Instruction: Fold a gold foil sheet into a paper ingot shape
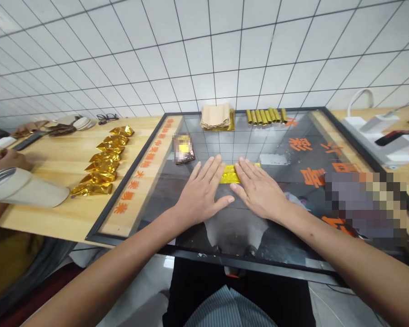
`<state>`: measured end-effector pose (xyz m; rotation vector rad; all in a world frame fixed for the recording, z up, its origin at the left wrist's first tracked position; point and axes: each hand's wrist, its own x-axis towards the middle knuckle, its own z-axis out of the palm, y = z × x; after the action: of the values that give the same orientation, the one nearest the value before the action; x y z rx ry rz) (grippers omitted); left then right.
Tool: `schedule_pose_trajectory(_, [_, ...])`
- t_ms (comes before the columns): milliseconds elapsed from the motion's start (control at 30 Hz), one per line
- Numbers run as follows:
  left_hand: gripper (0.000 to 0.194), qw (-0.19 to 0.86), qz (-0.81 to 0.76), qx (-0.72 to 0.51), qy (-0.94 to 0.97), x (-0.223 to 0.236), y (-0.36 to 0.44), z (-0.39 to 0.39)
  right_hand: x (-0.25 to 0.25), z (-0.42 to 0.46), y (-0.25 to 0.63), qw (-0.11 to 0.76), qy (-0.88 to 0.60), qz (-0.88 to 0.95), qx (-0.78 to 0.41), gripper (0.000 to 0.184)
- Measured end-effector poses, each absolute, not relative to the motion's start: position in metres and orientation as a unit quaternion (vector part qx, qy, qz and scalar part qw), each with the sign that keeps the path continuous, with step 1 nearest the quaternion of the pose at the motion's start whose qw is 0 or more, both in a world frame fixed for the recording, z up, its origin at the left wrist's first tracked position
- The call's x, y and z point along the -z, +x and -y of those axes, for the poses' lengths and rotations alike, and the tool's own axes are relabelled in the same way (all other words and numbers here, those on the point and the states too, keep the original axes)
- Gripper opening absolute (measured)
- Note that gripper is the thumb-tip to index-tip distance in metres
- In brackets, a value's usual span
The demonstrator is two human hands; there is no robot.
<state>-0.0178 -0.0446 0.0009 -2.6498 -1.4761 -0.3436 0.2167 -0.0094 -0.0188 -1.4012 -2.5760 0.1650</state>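
A small piece of shiny gold paper [229, 175] lies on the glass tabletop [197, 231], partly hidden under my fingers. My left hand [202, 193] is laid out flat, its fingertips at the paper's left end. From the other side my right hand [259, 187] rests flat, its fingers covering the paper's right part. Both thumbs point inward just below the paper. Beyond my hands, near the wall, sit a stack of tan and gold paper sheets [216, 117] and a row of several rolled gold paper tubes [266, 116].
A blurred-out small box [183, 150] lies beyond my left hand. Folded gold foil pieces [100, 163] line the wooden table at left, near a pale cup [30, 187] and another person's hand [8, 161]. At right are a white power strip [371, 141] and a pixelated object [364, 206].
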Motion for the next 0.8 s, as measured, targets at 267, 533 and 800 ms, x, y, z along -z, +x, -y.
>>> schedule_pose_trajectory(267, [0.090, -0.041, 0.460, 0.068, -0.885, 0.008, -0.001, 0.036, 0.015, 0.010, 0.216, 0.081, -0.480, 0.871, -0.063, 0.083])
schedule_pose_trajectory(533, [0.085, -0.022, 0.465, 0.075, -0.882, 0.013, -0.004, 0.037, 0.010, 0.011, 0.227, 0.071, -0.491, 0.866, -0.060, 0.080])
schedule_pose_trajectory(800, [0.078, -0.019, 0.485, 0.077, -0.871, 0.010, -0.005, 0.041, 0.014, 0.010, 0.239, 0.081, -0.512, 0.854, -0.038, 0.077])
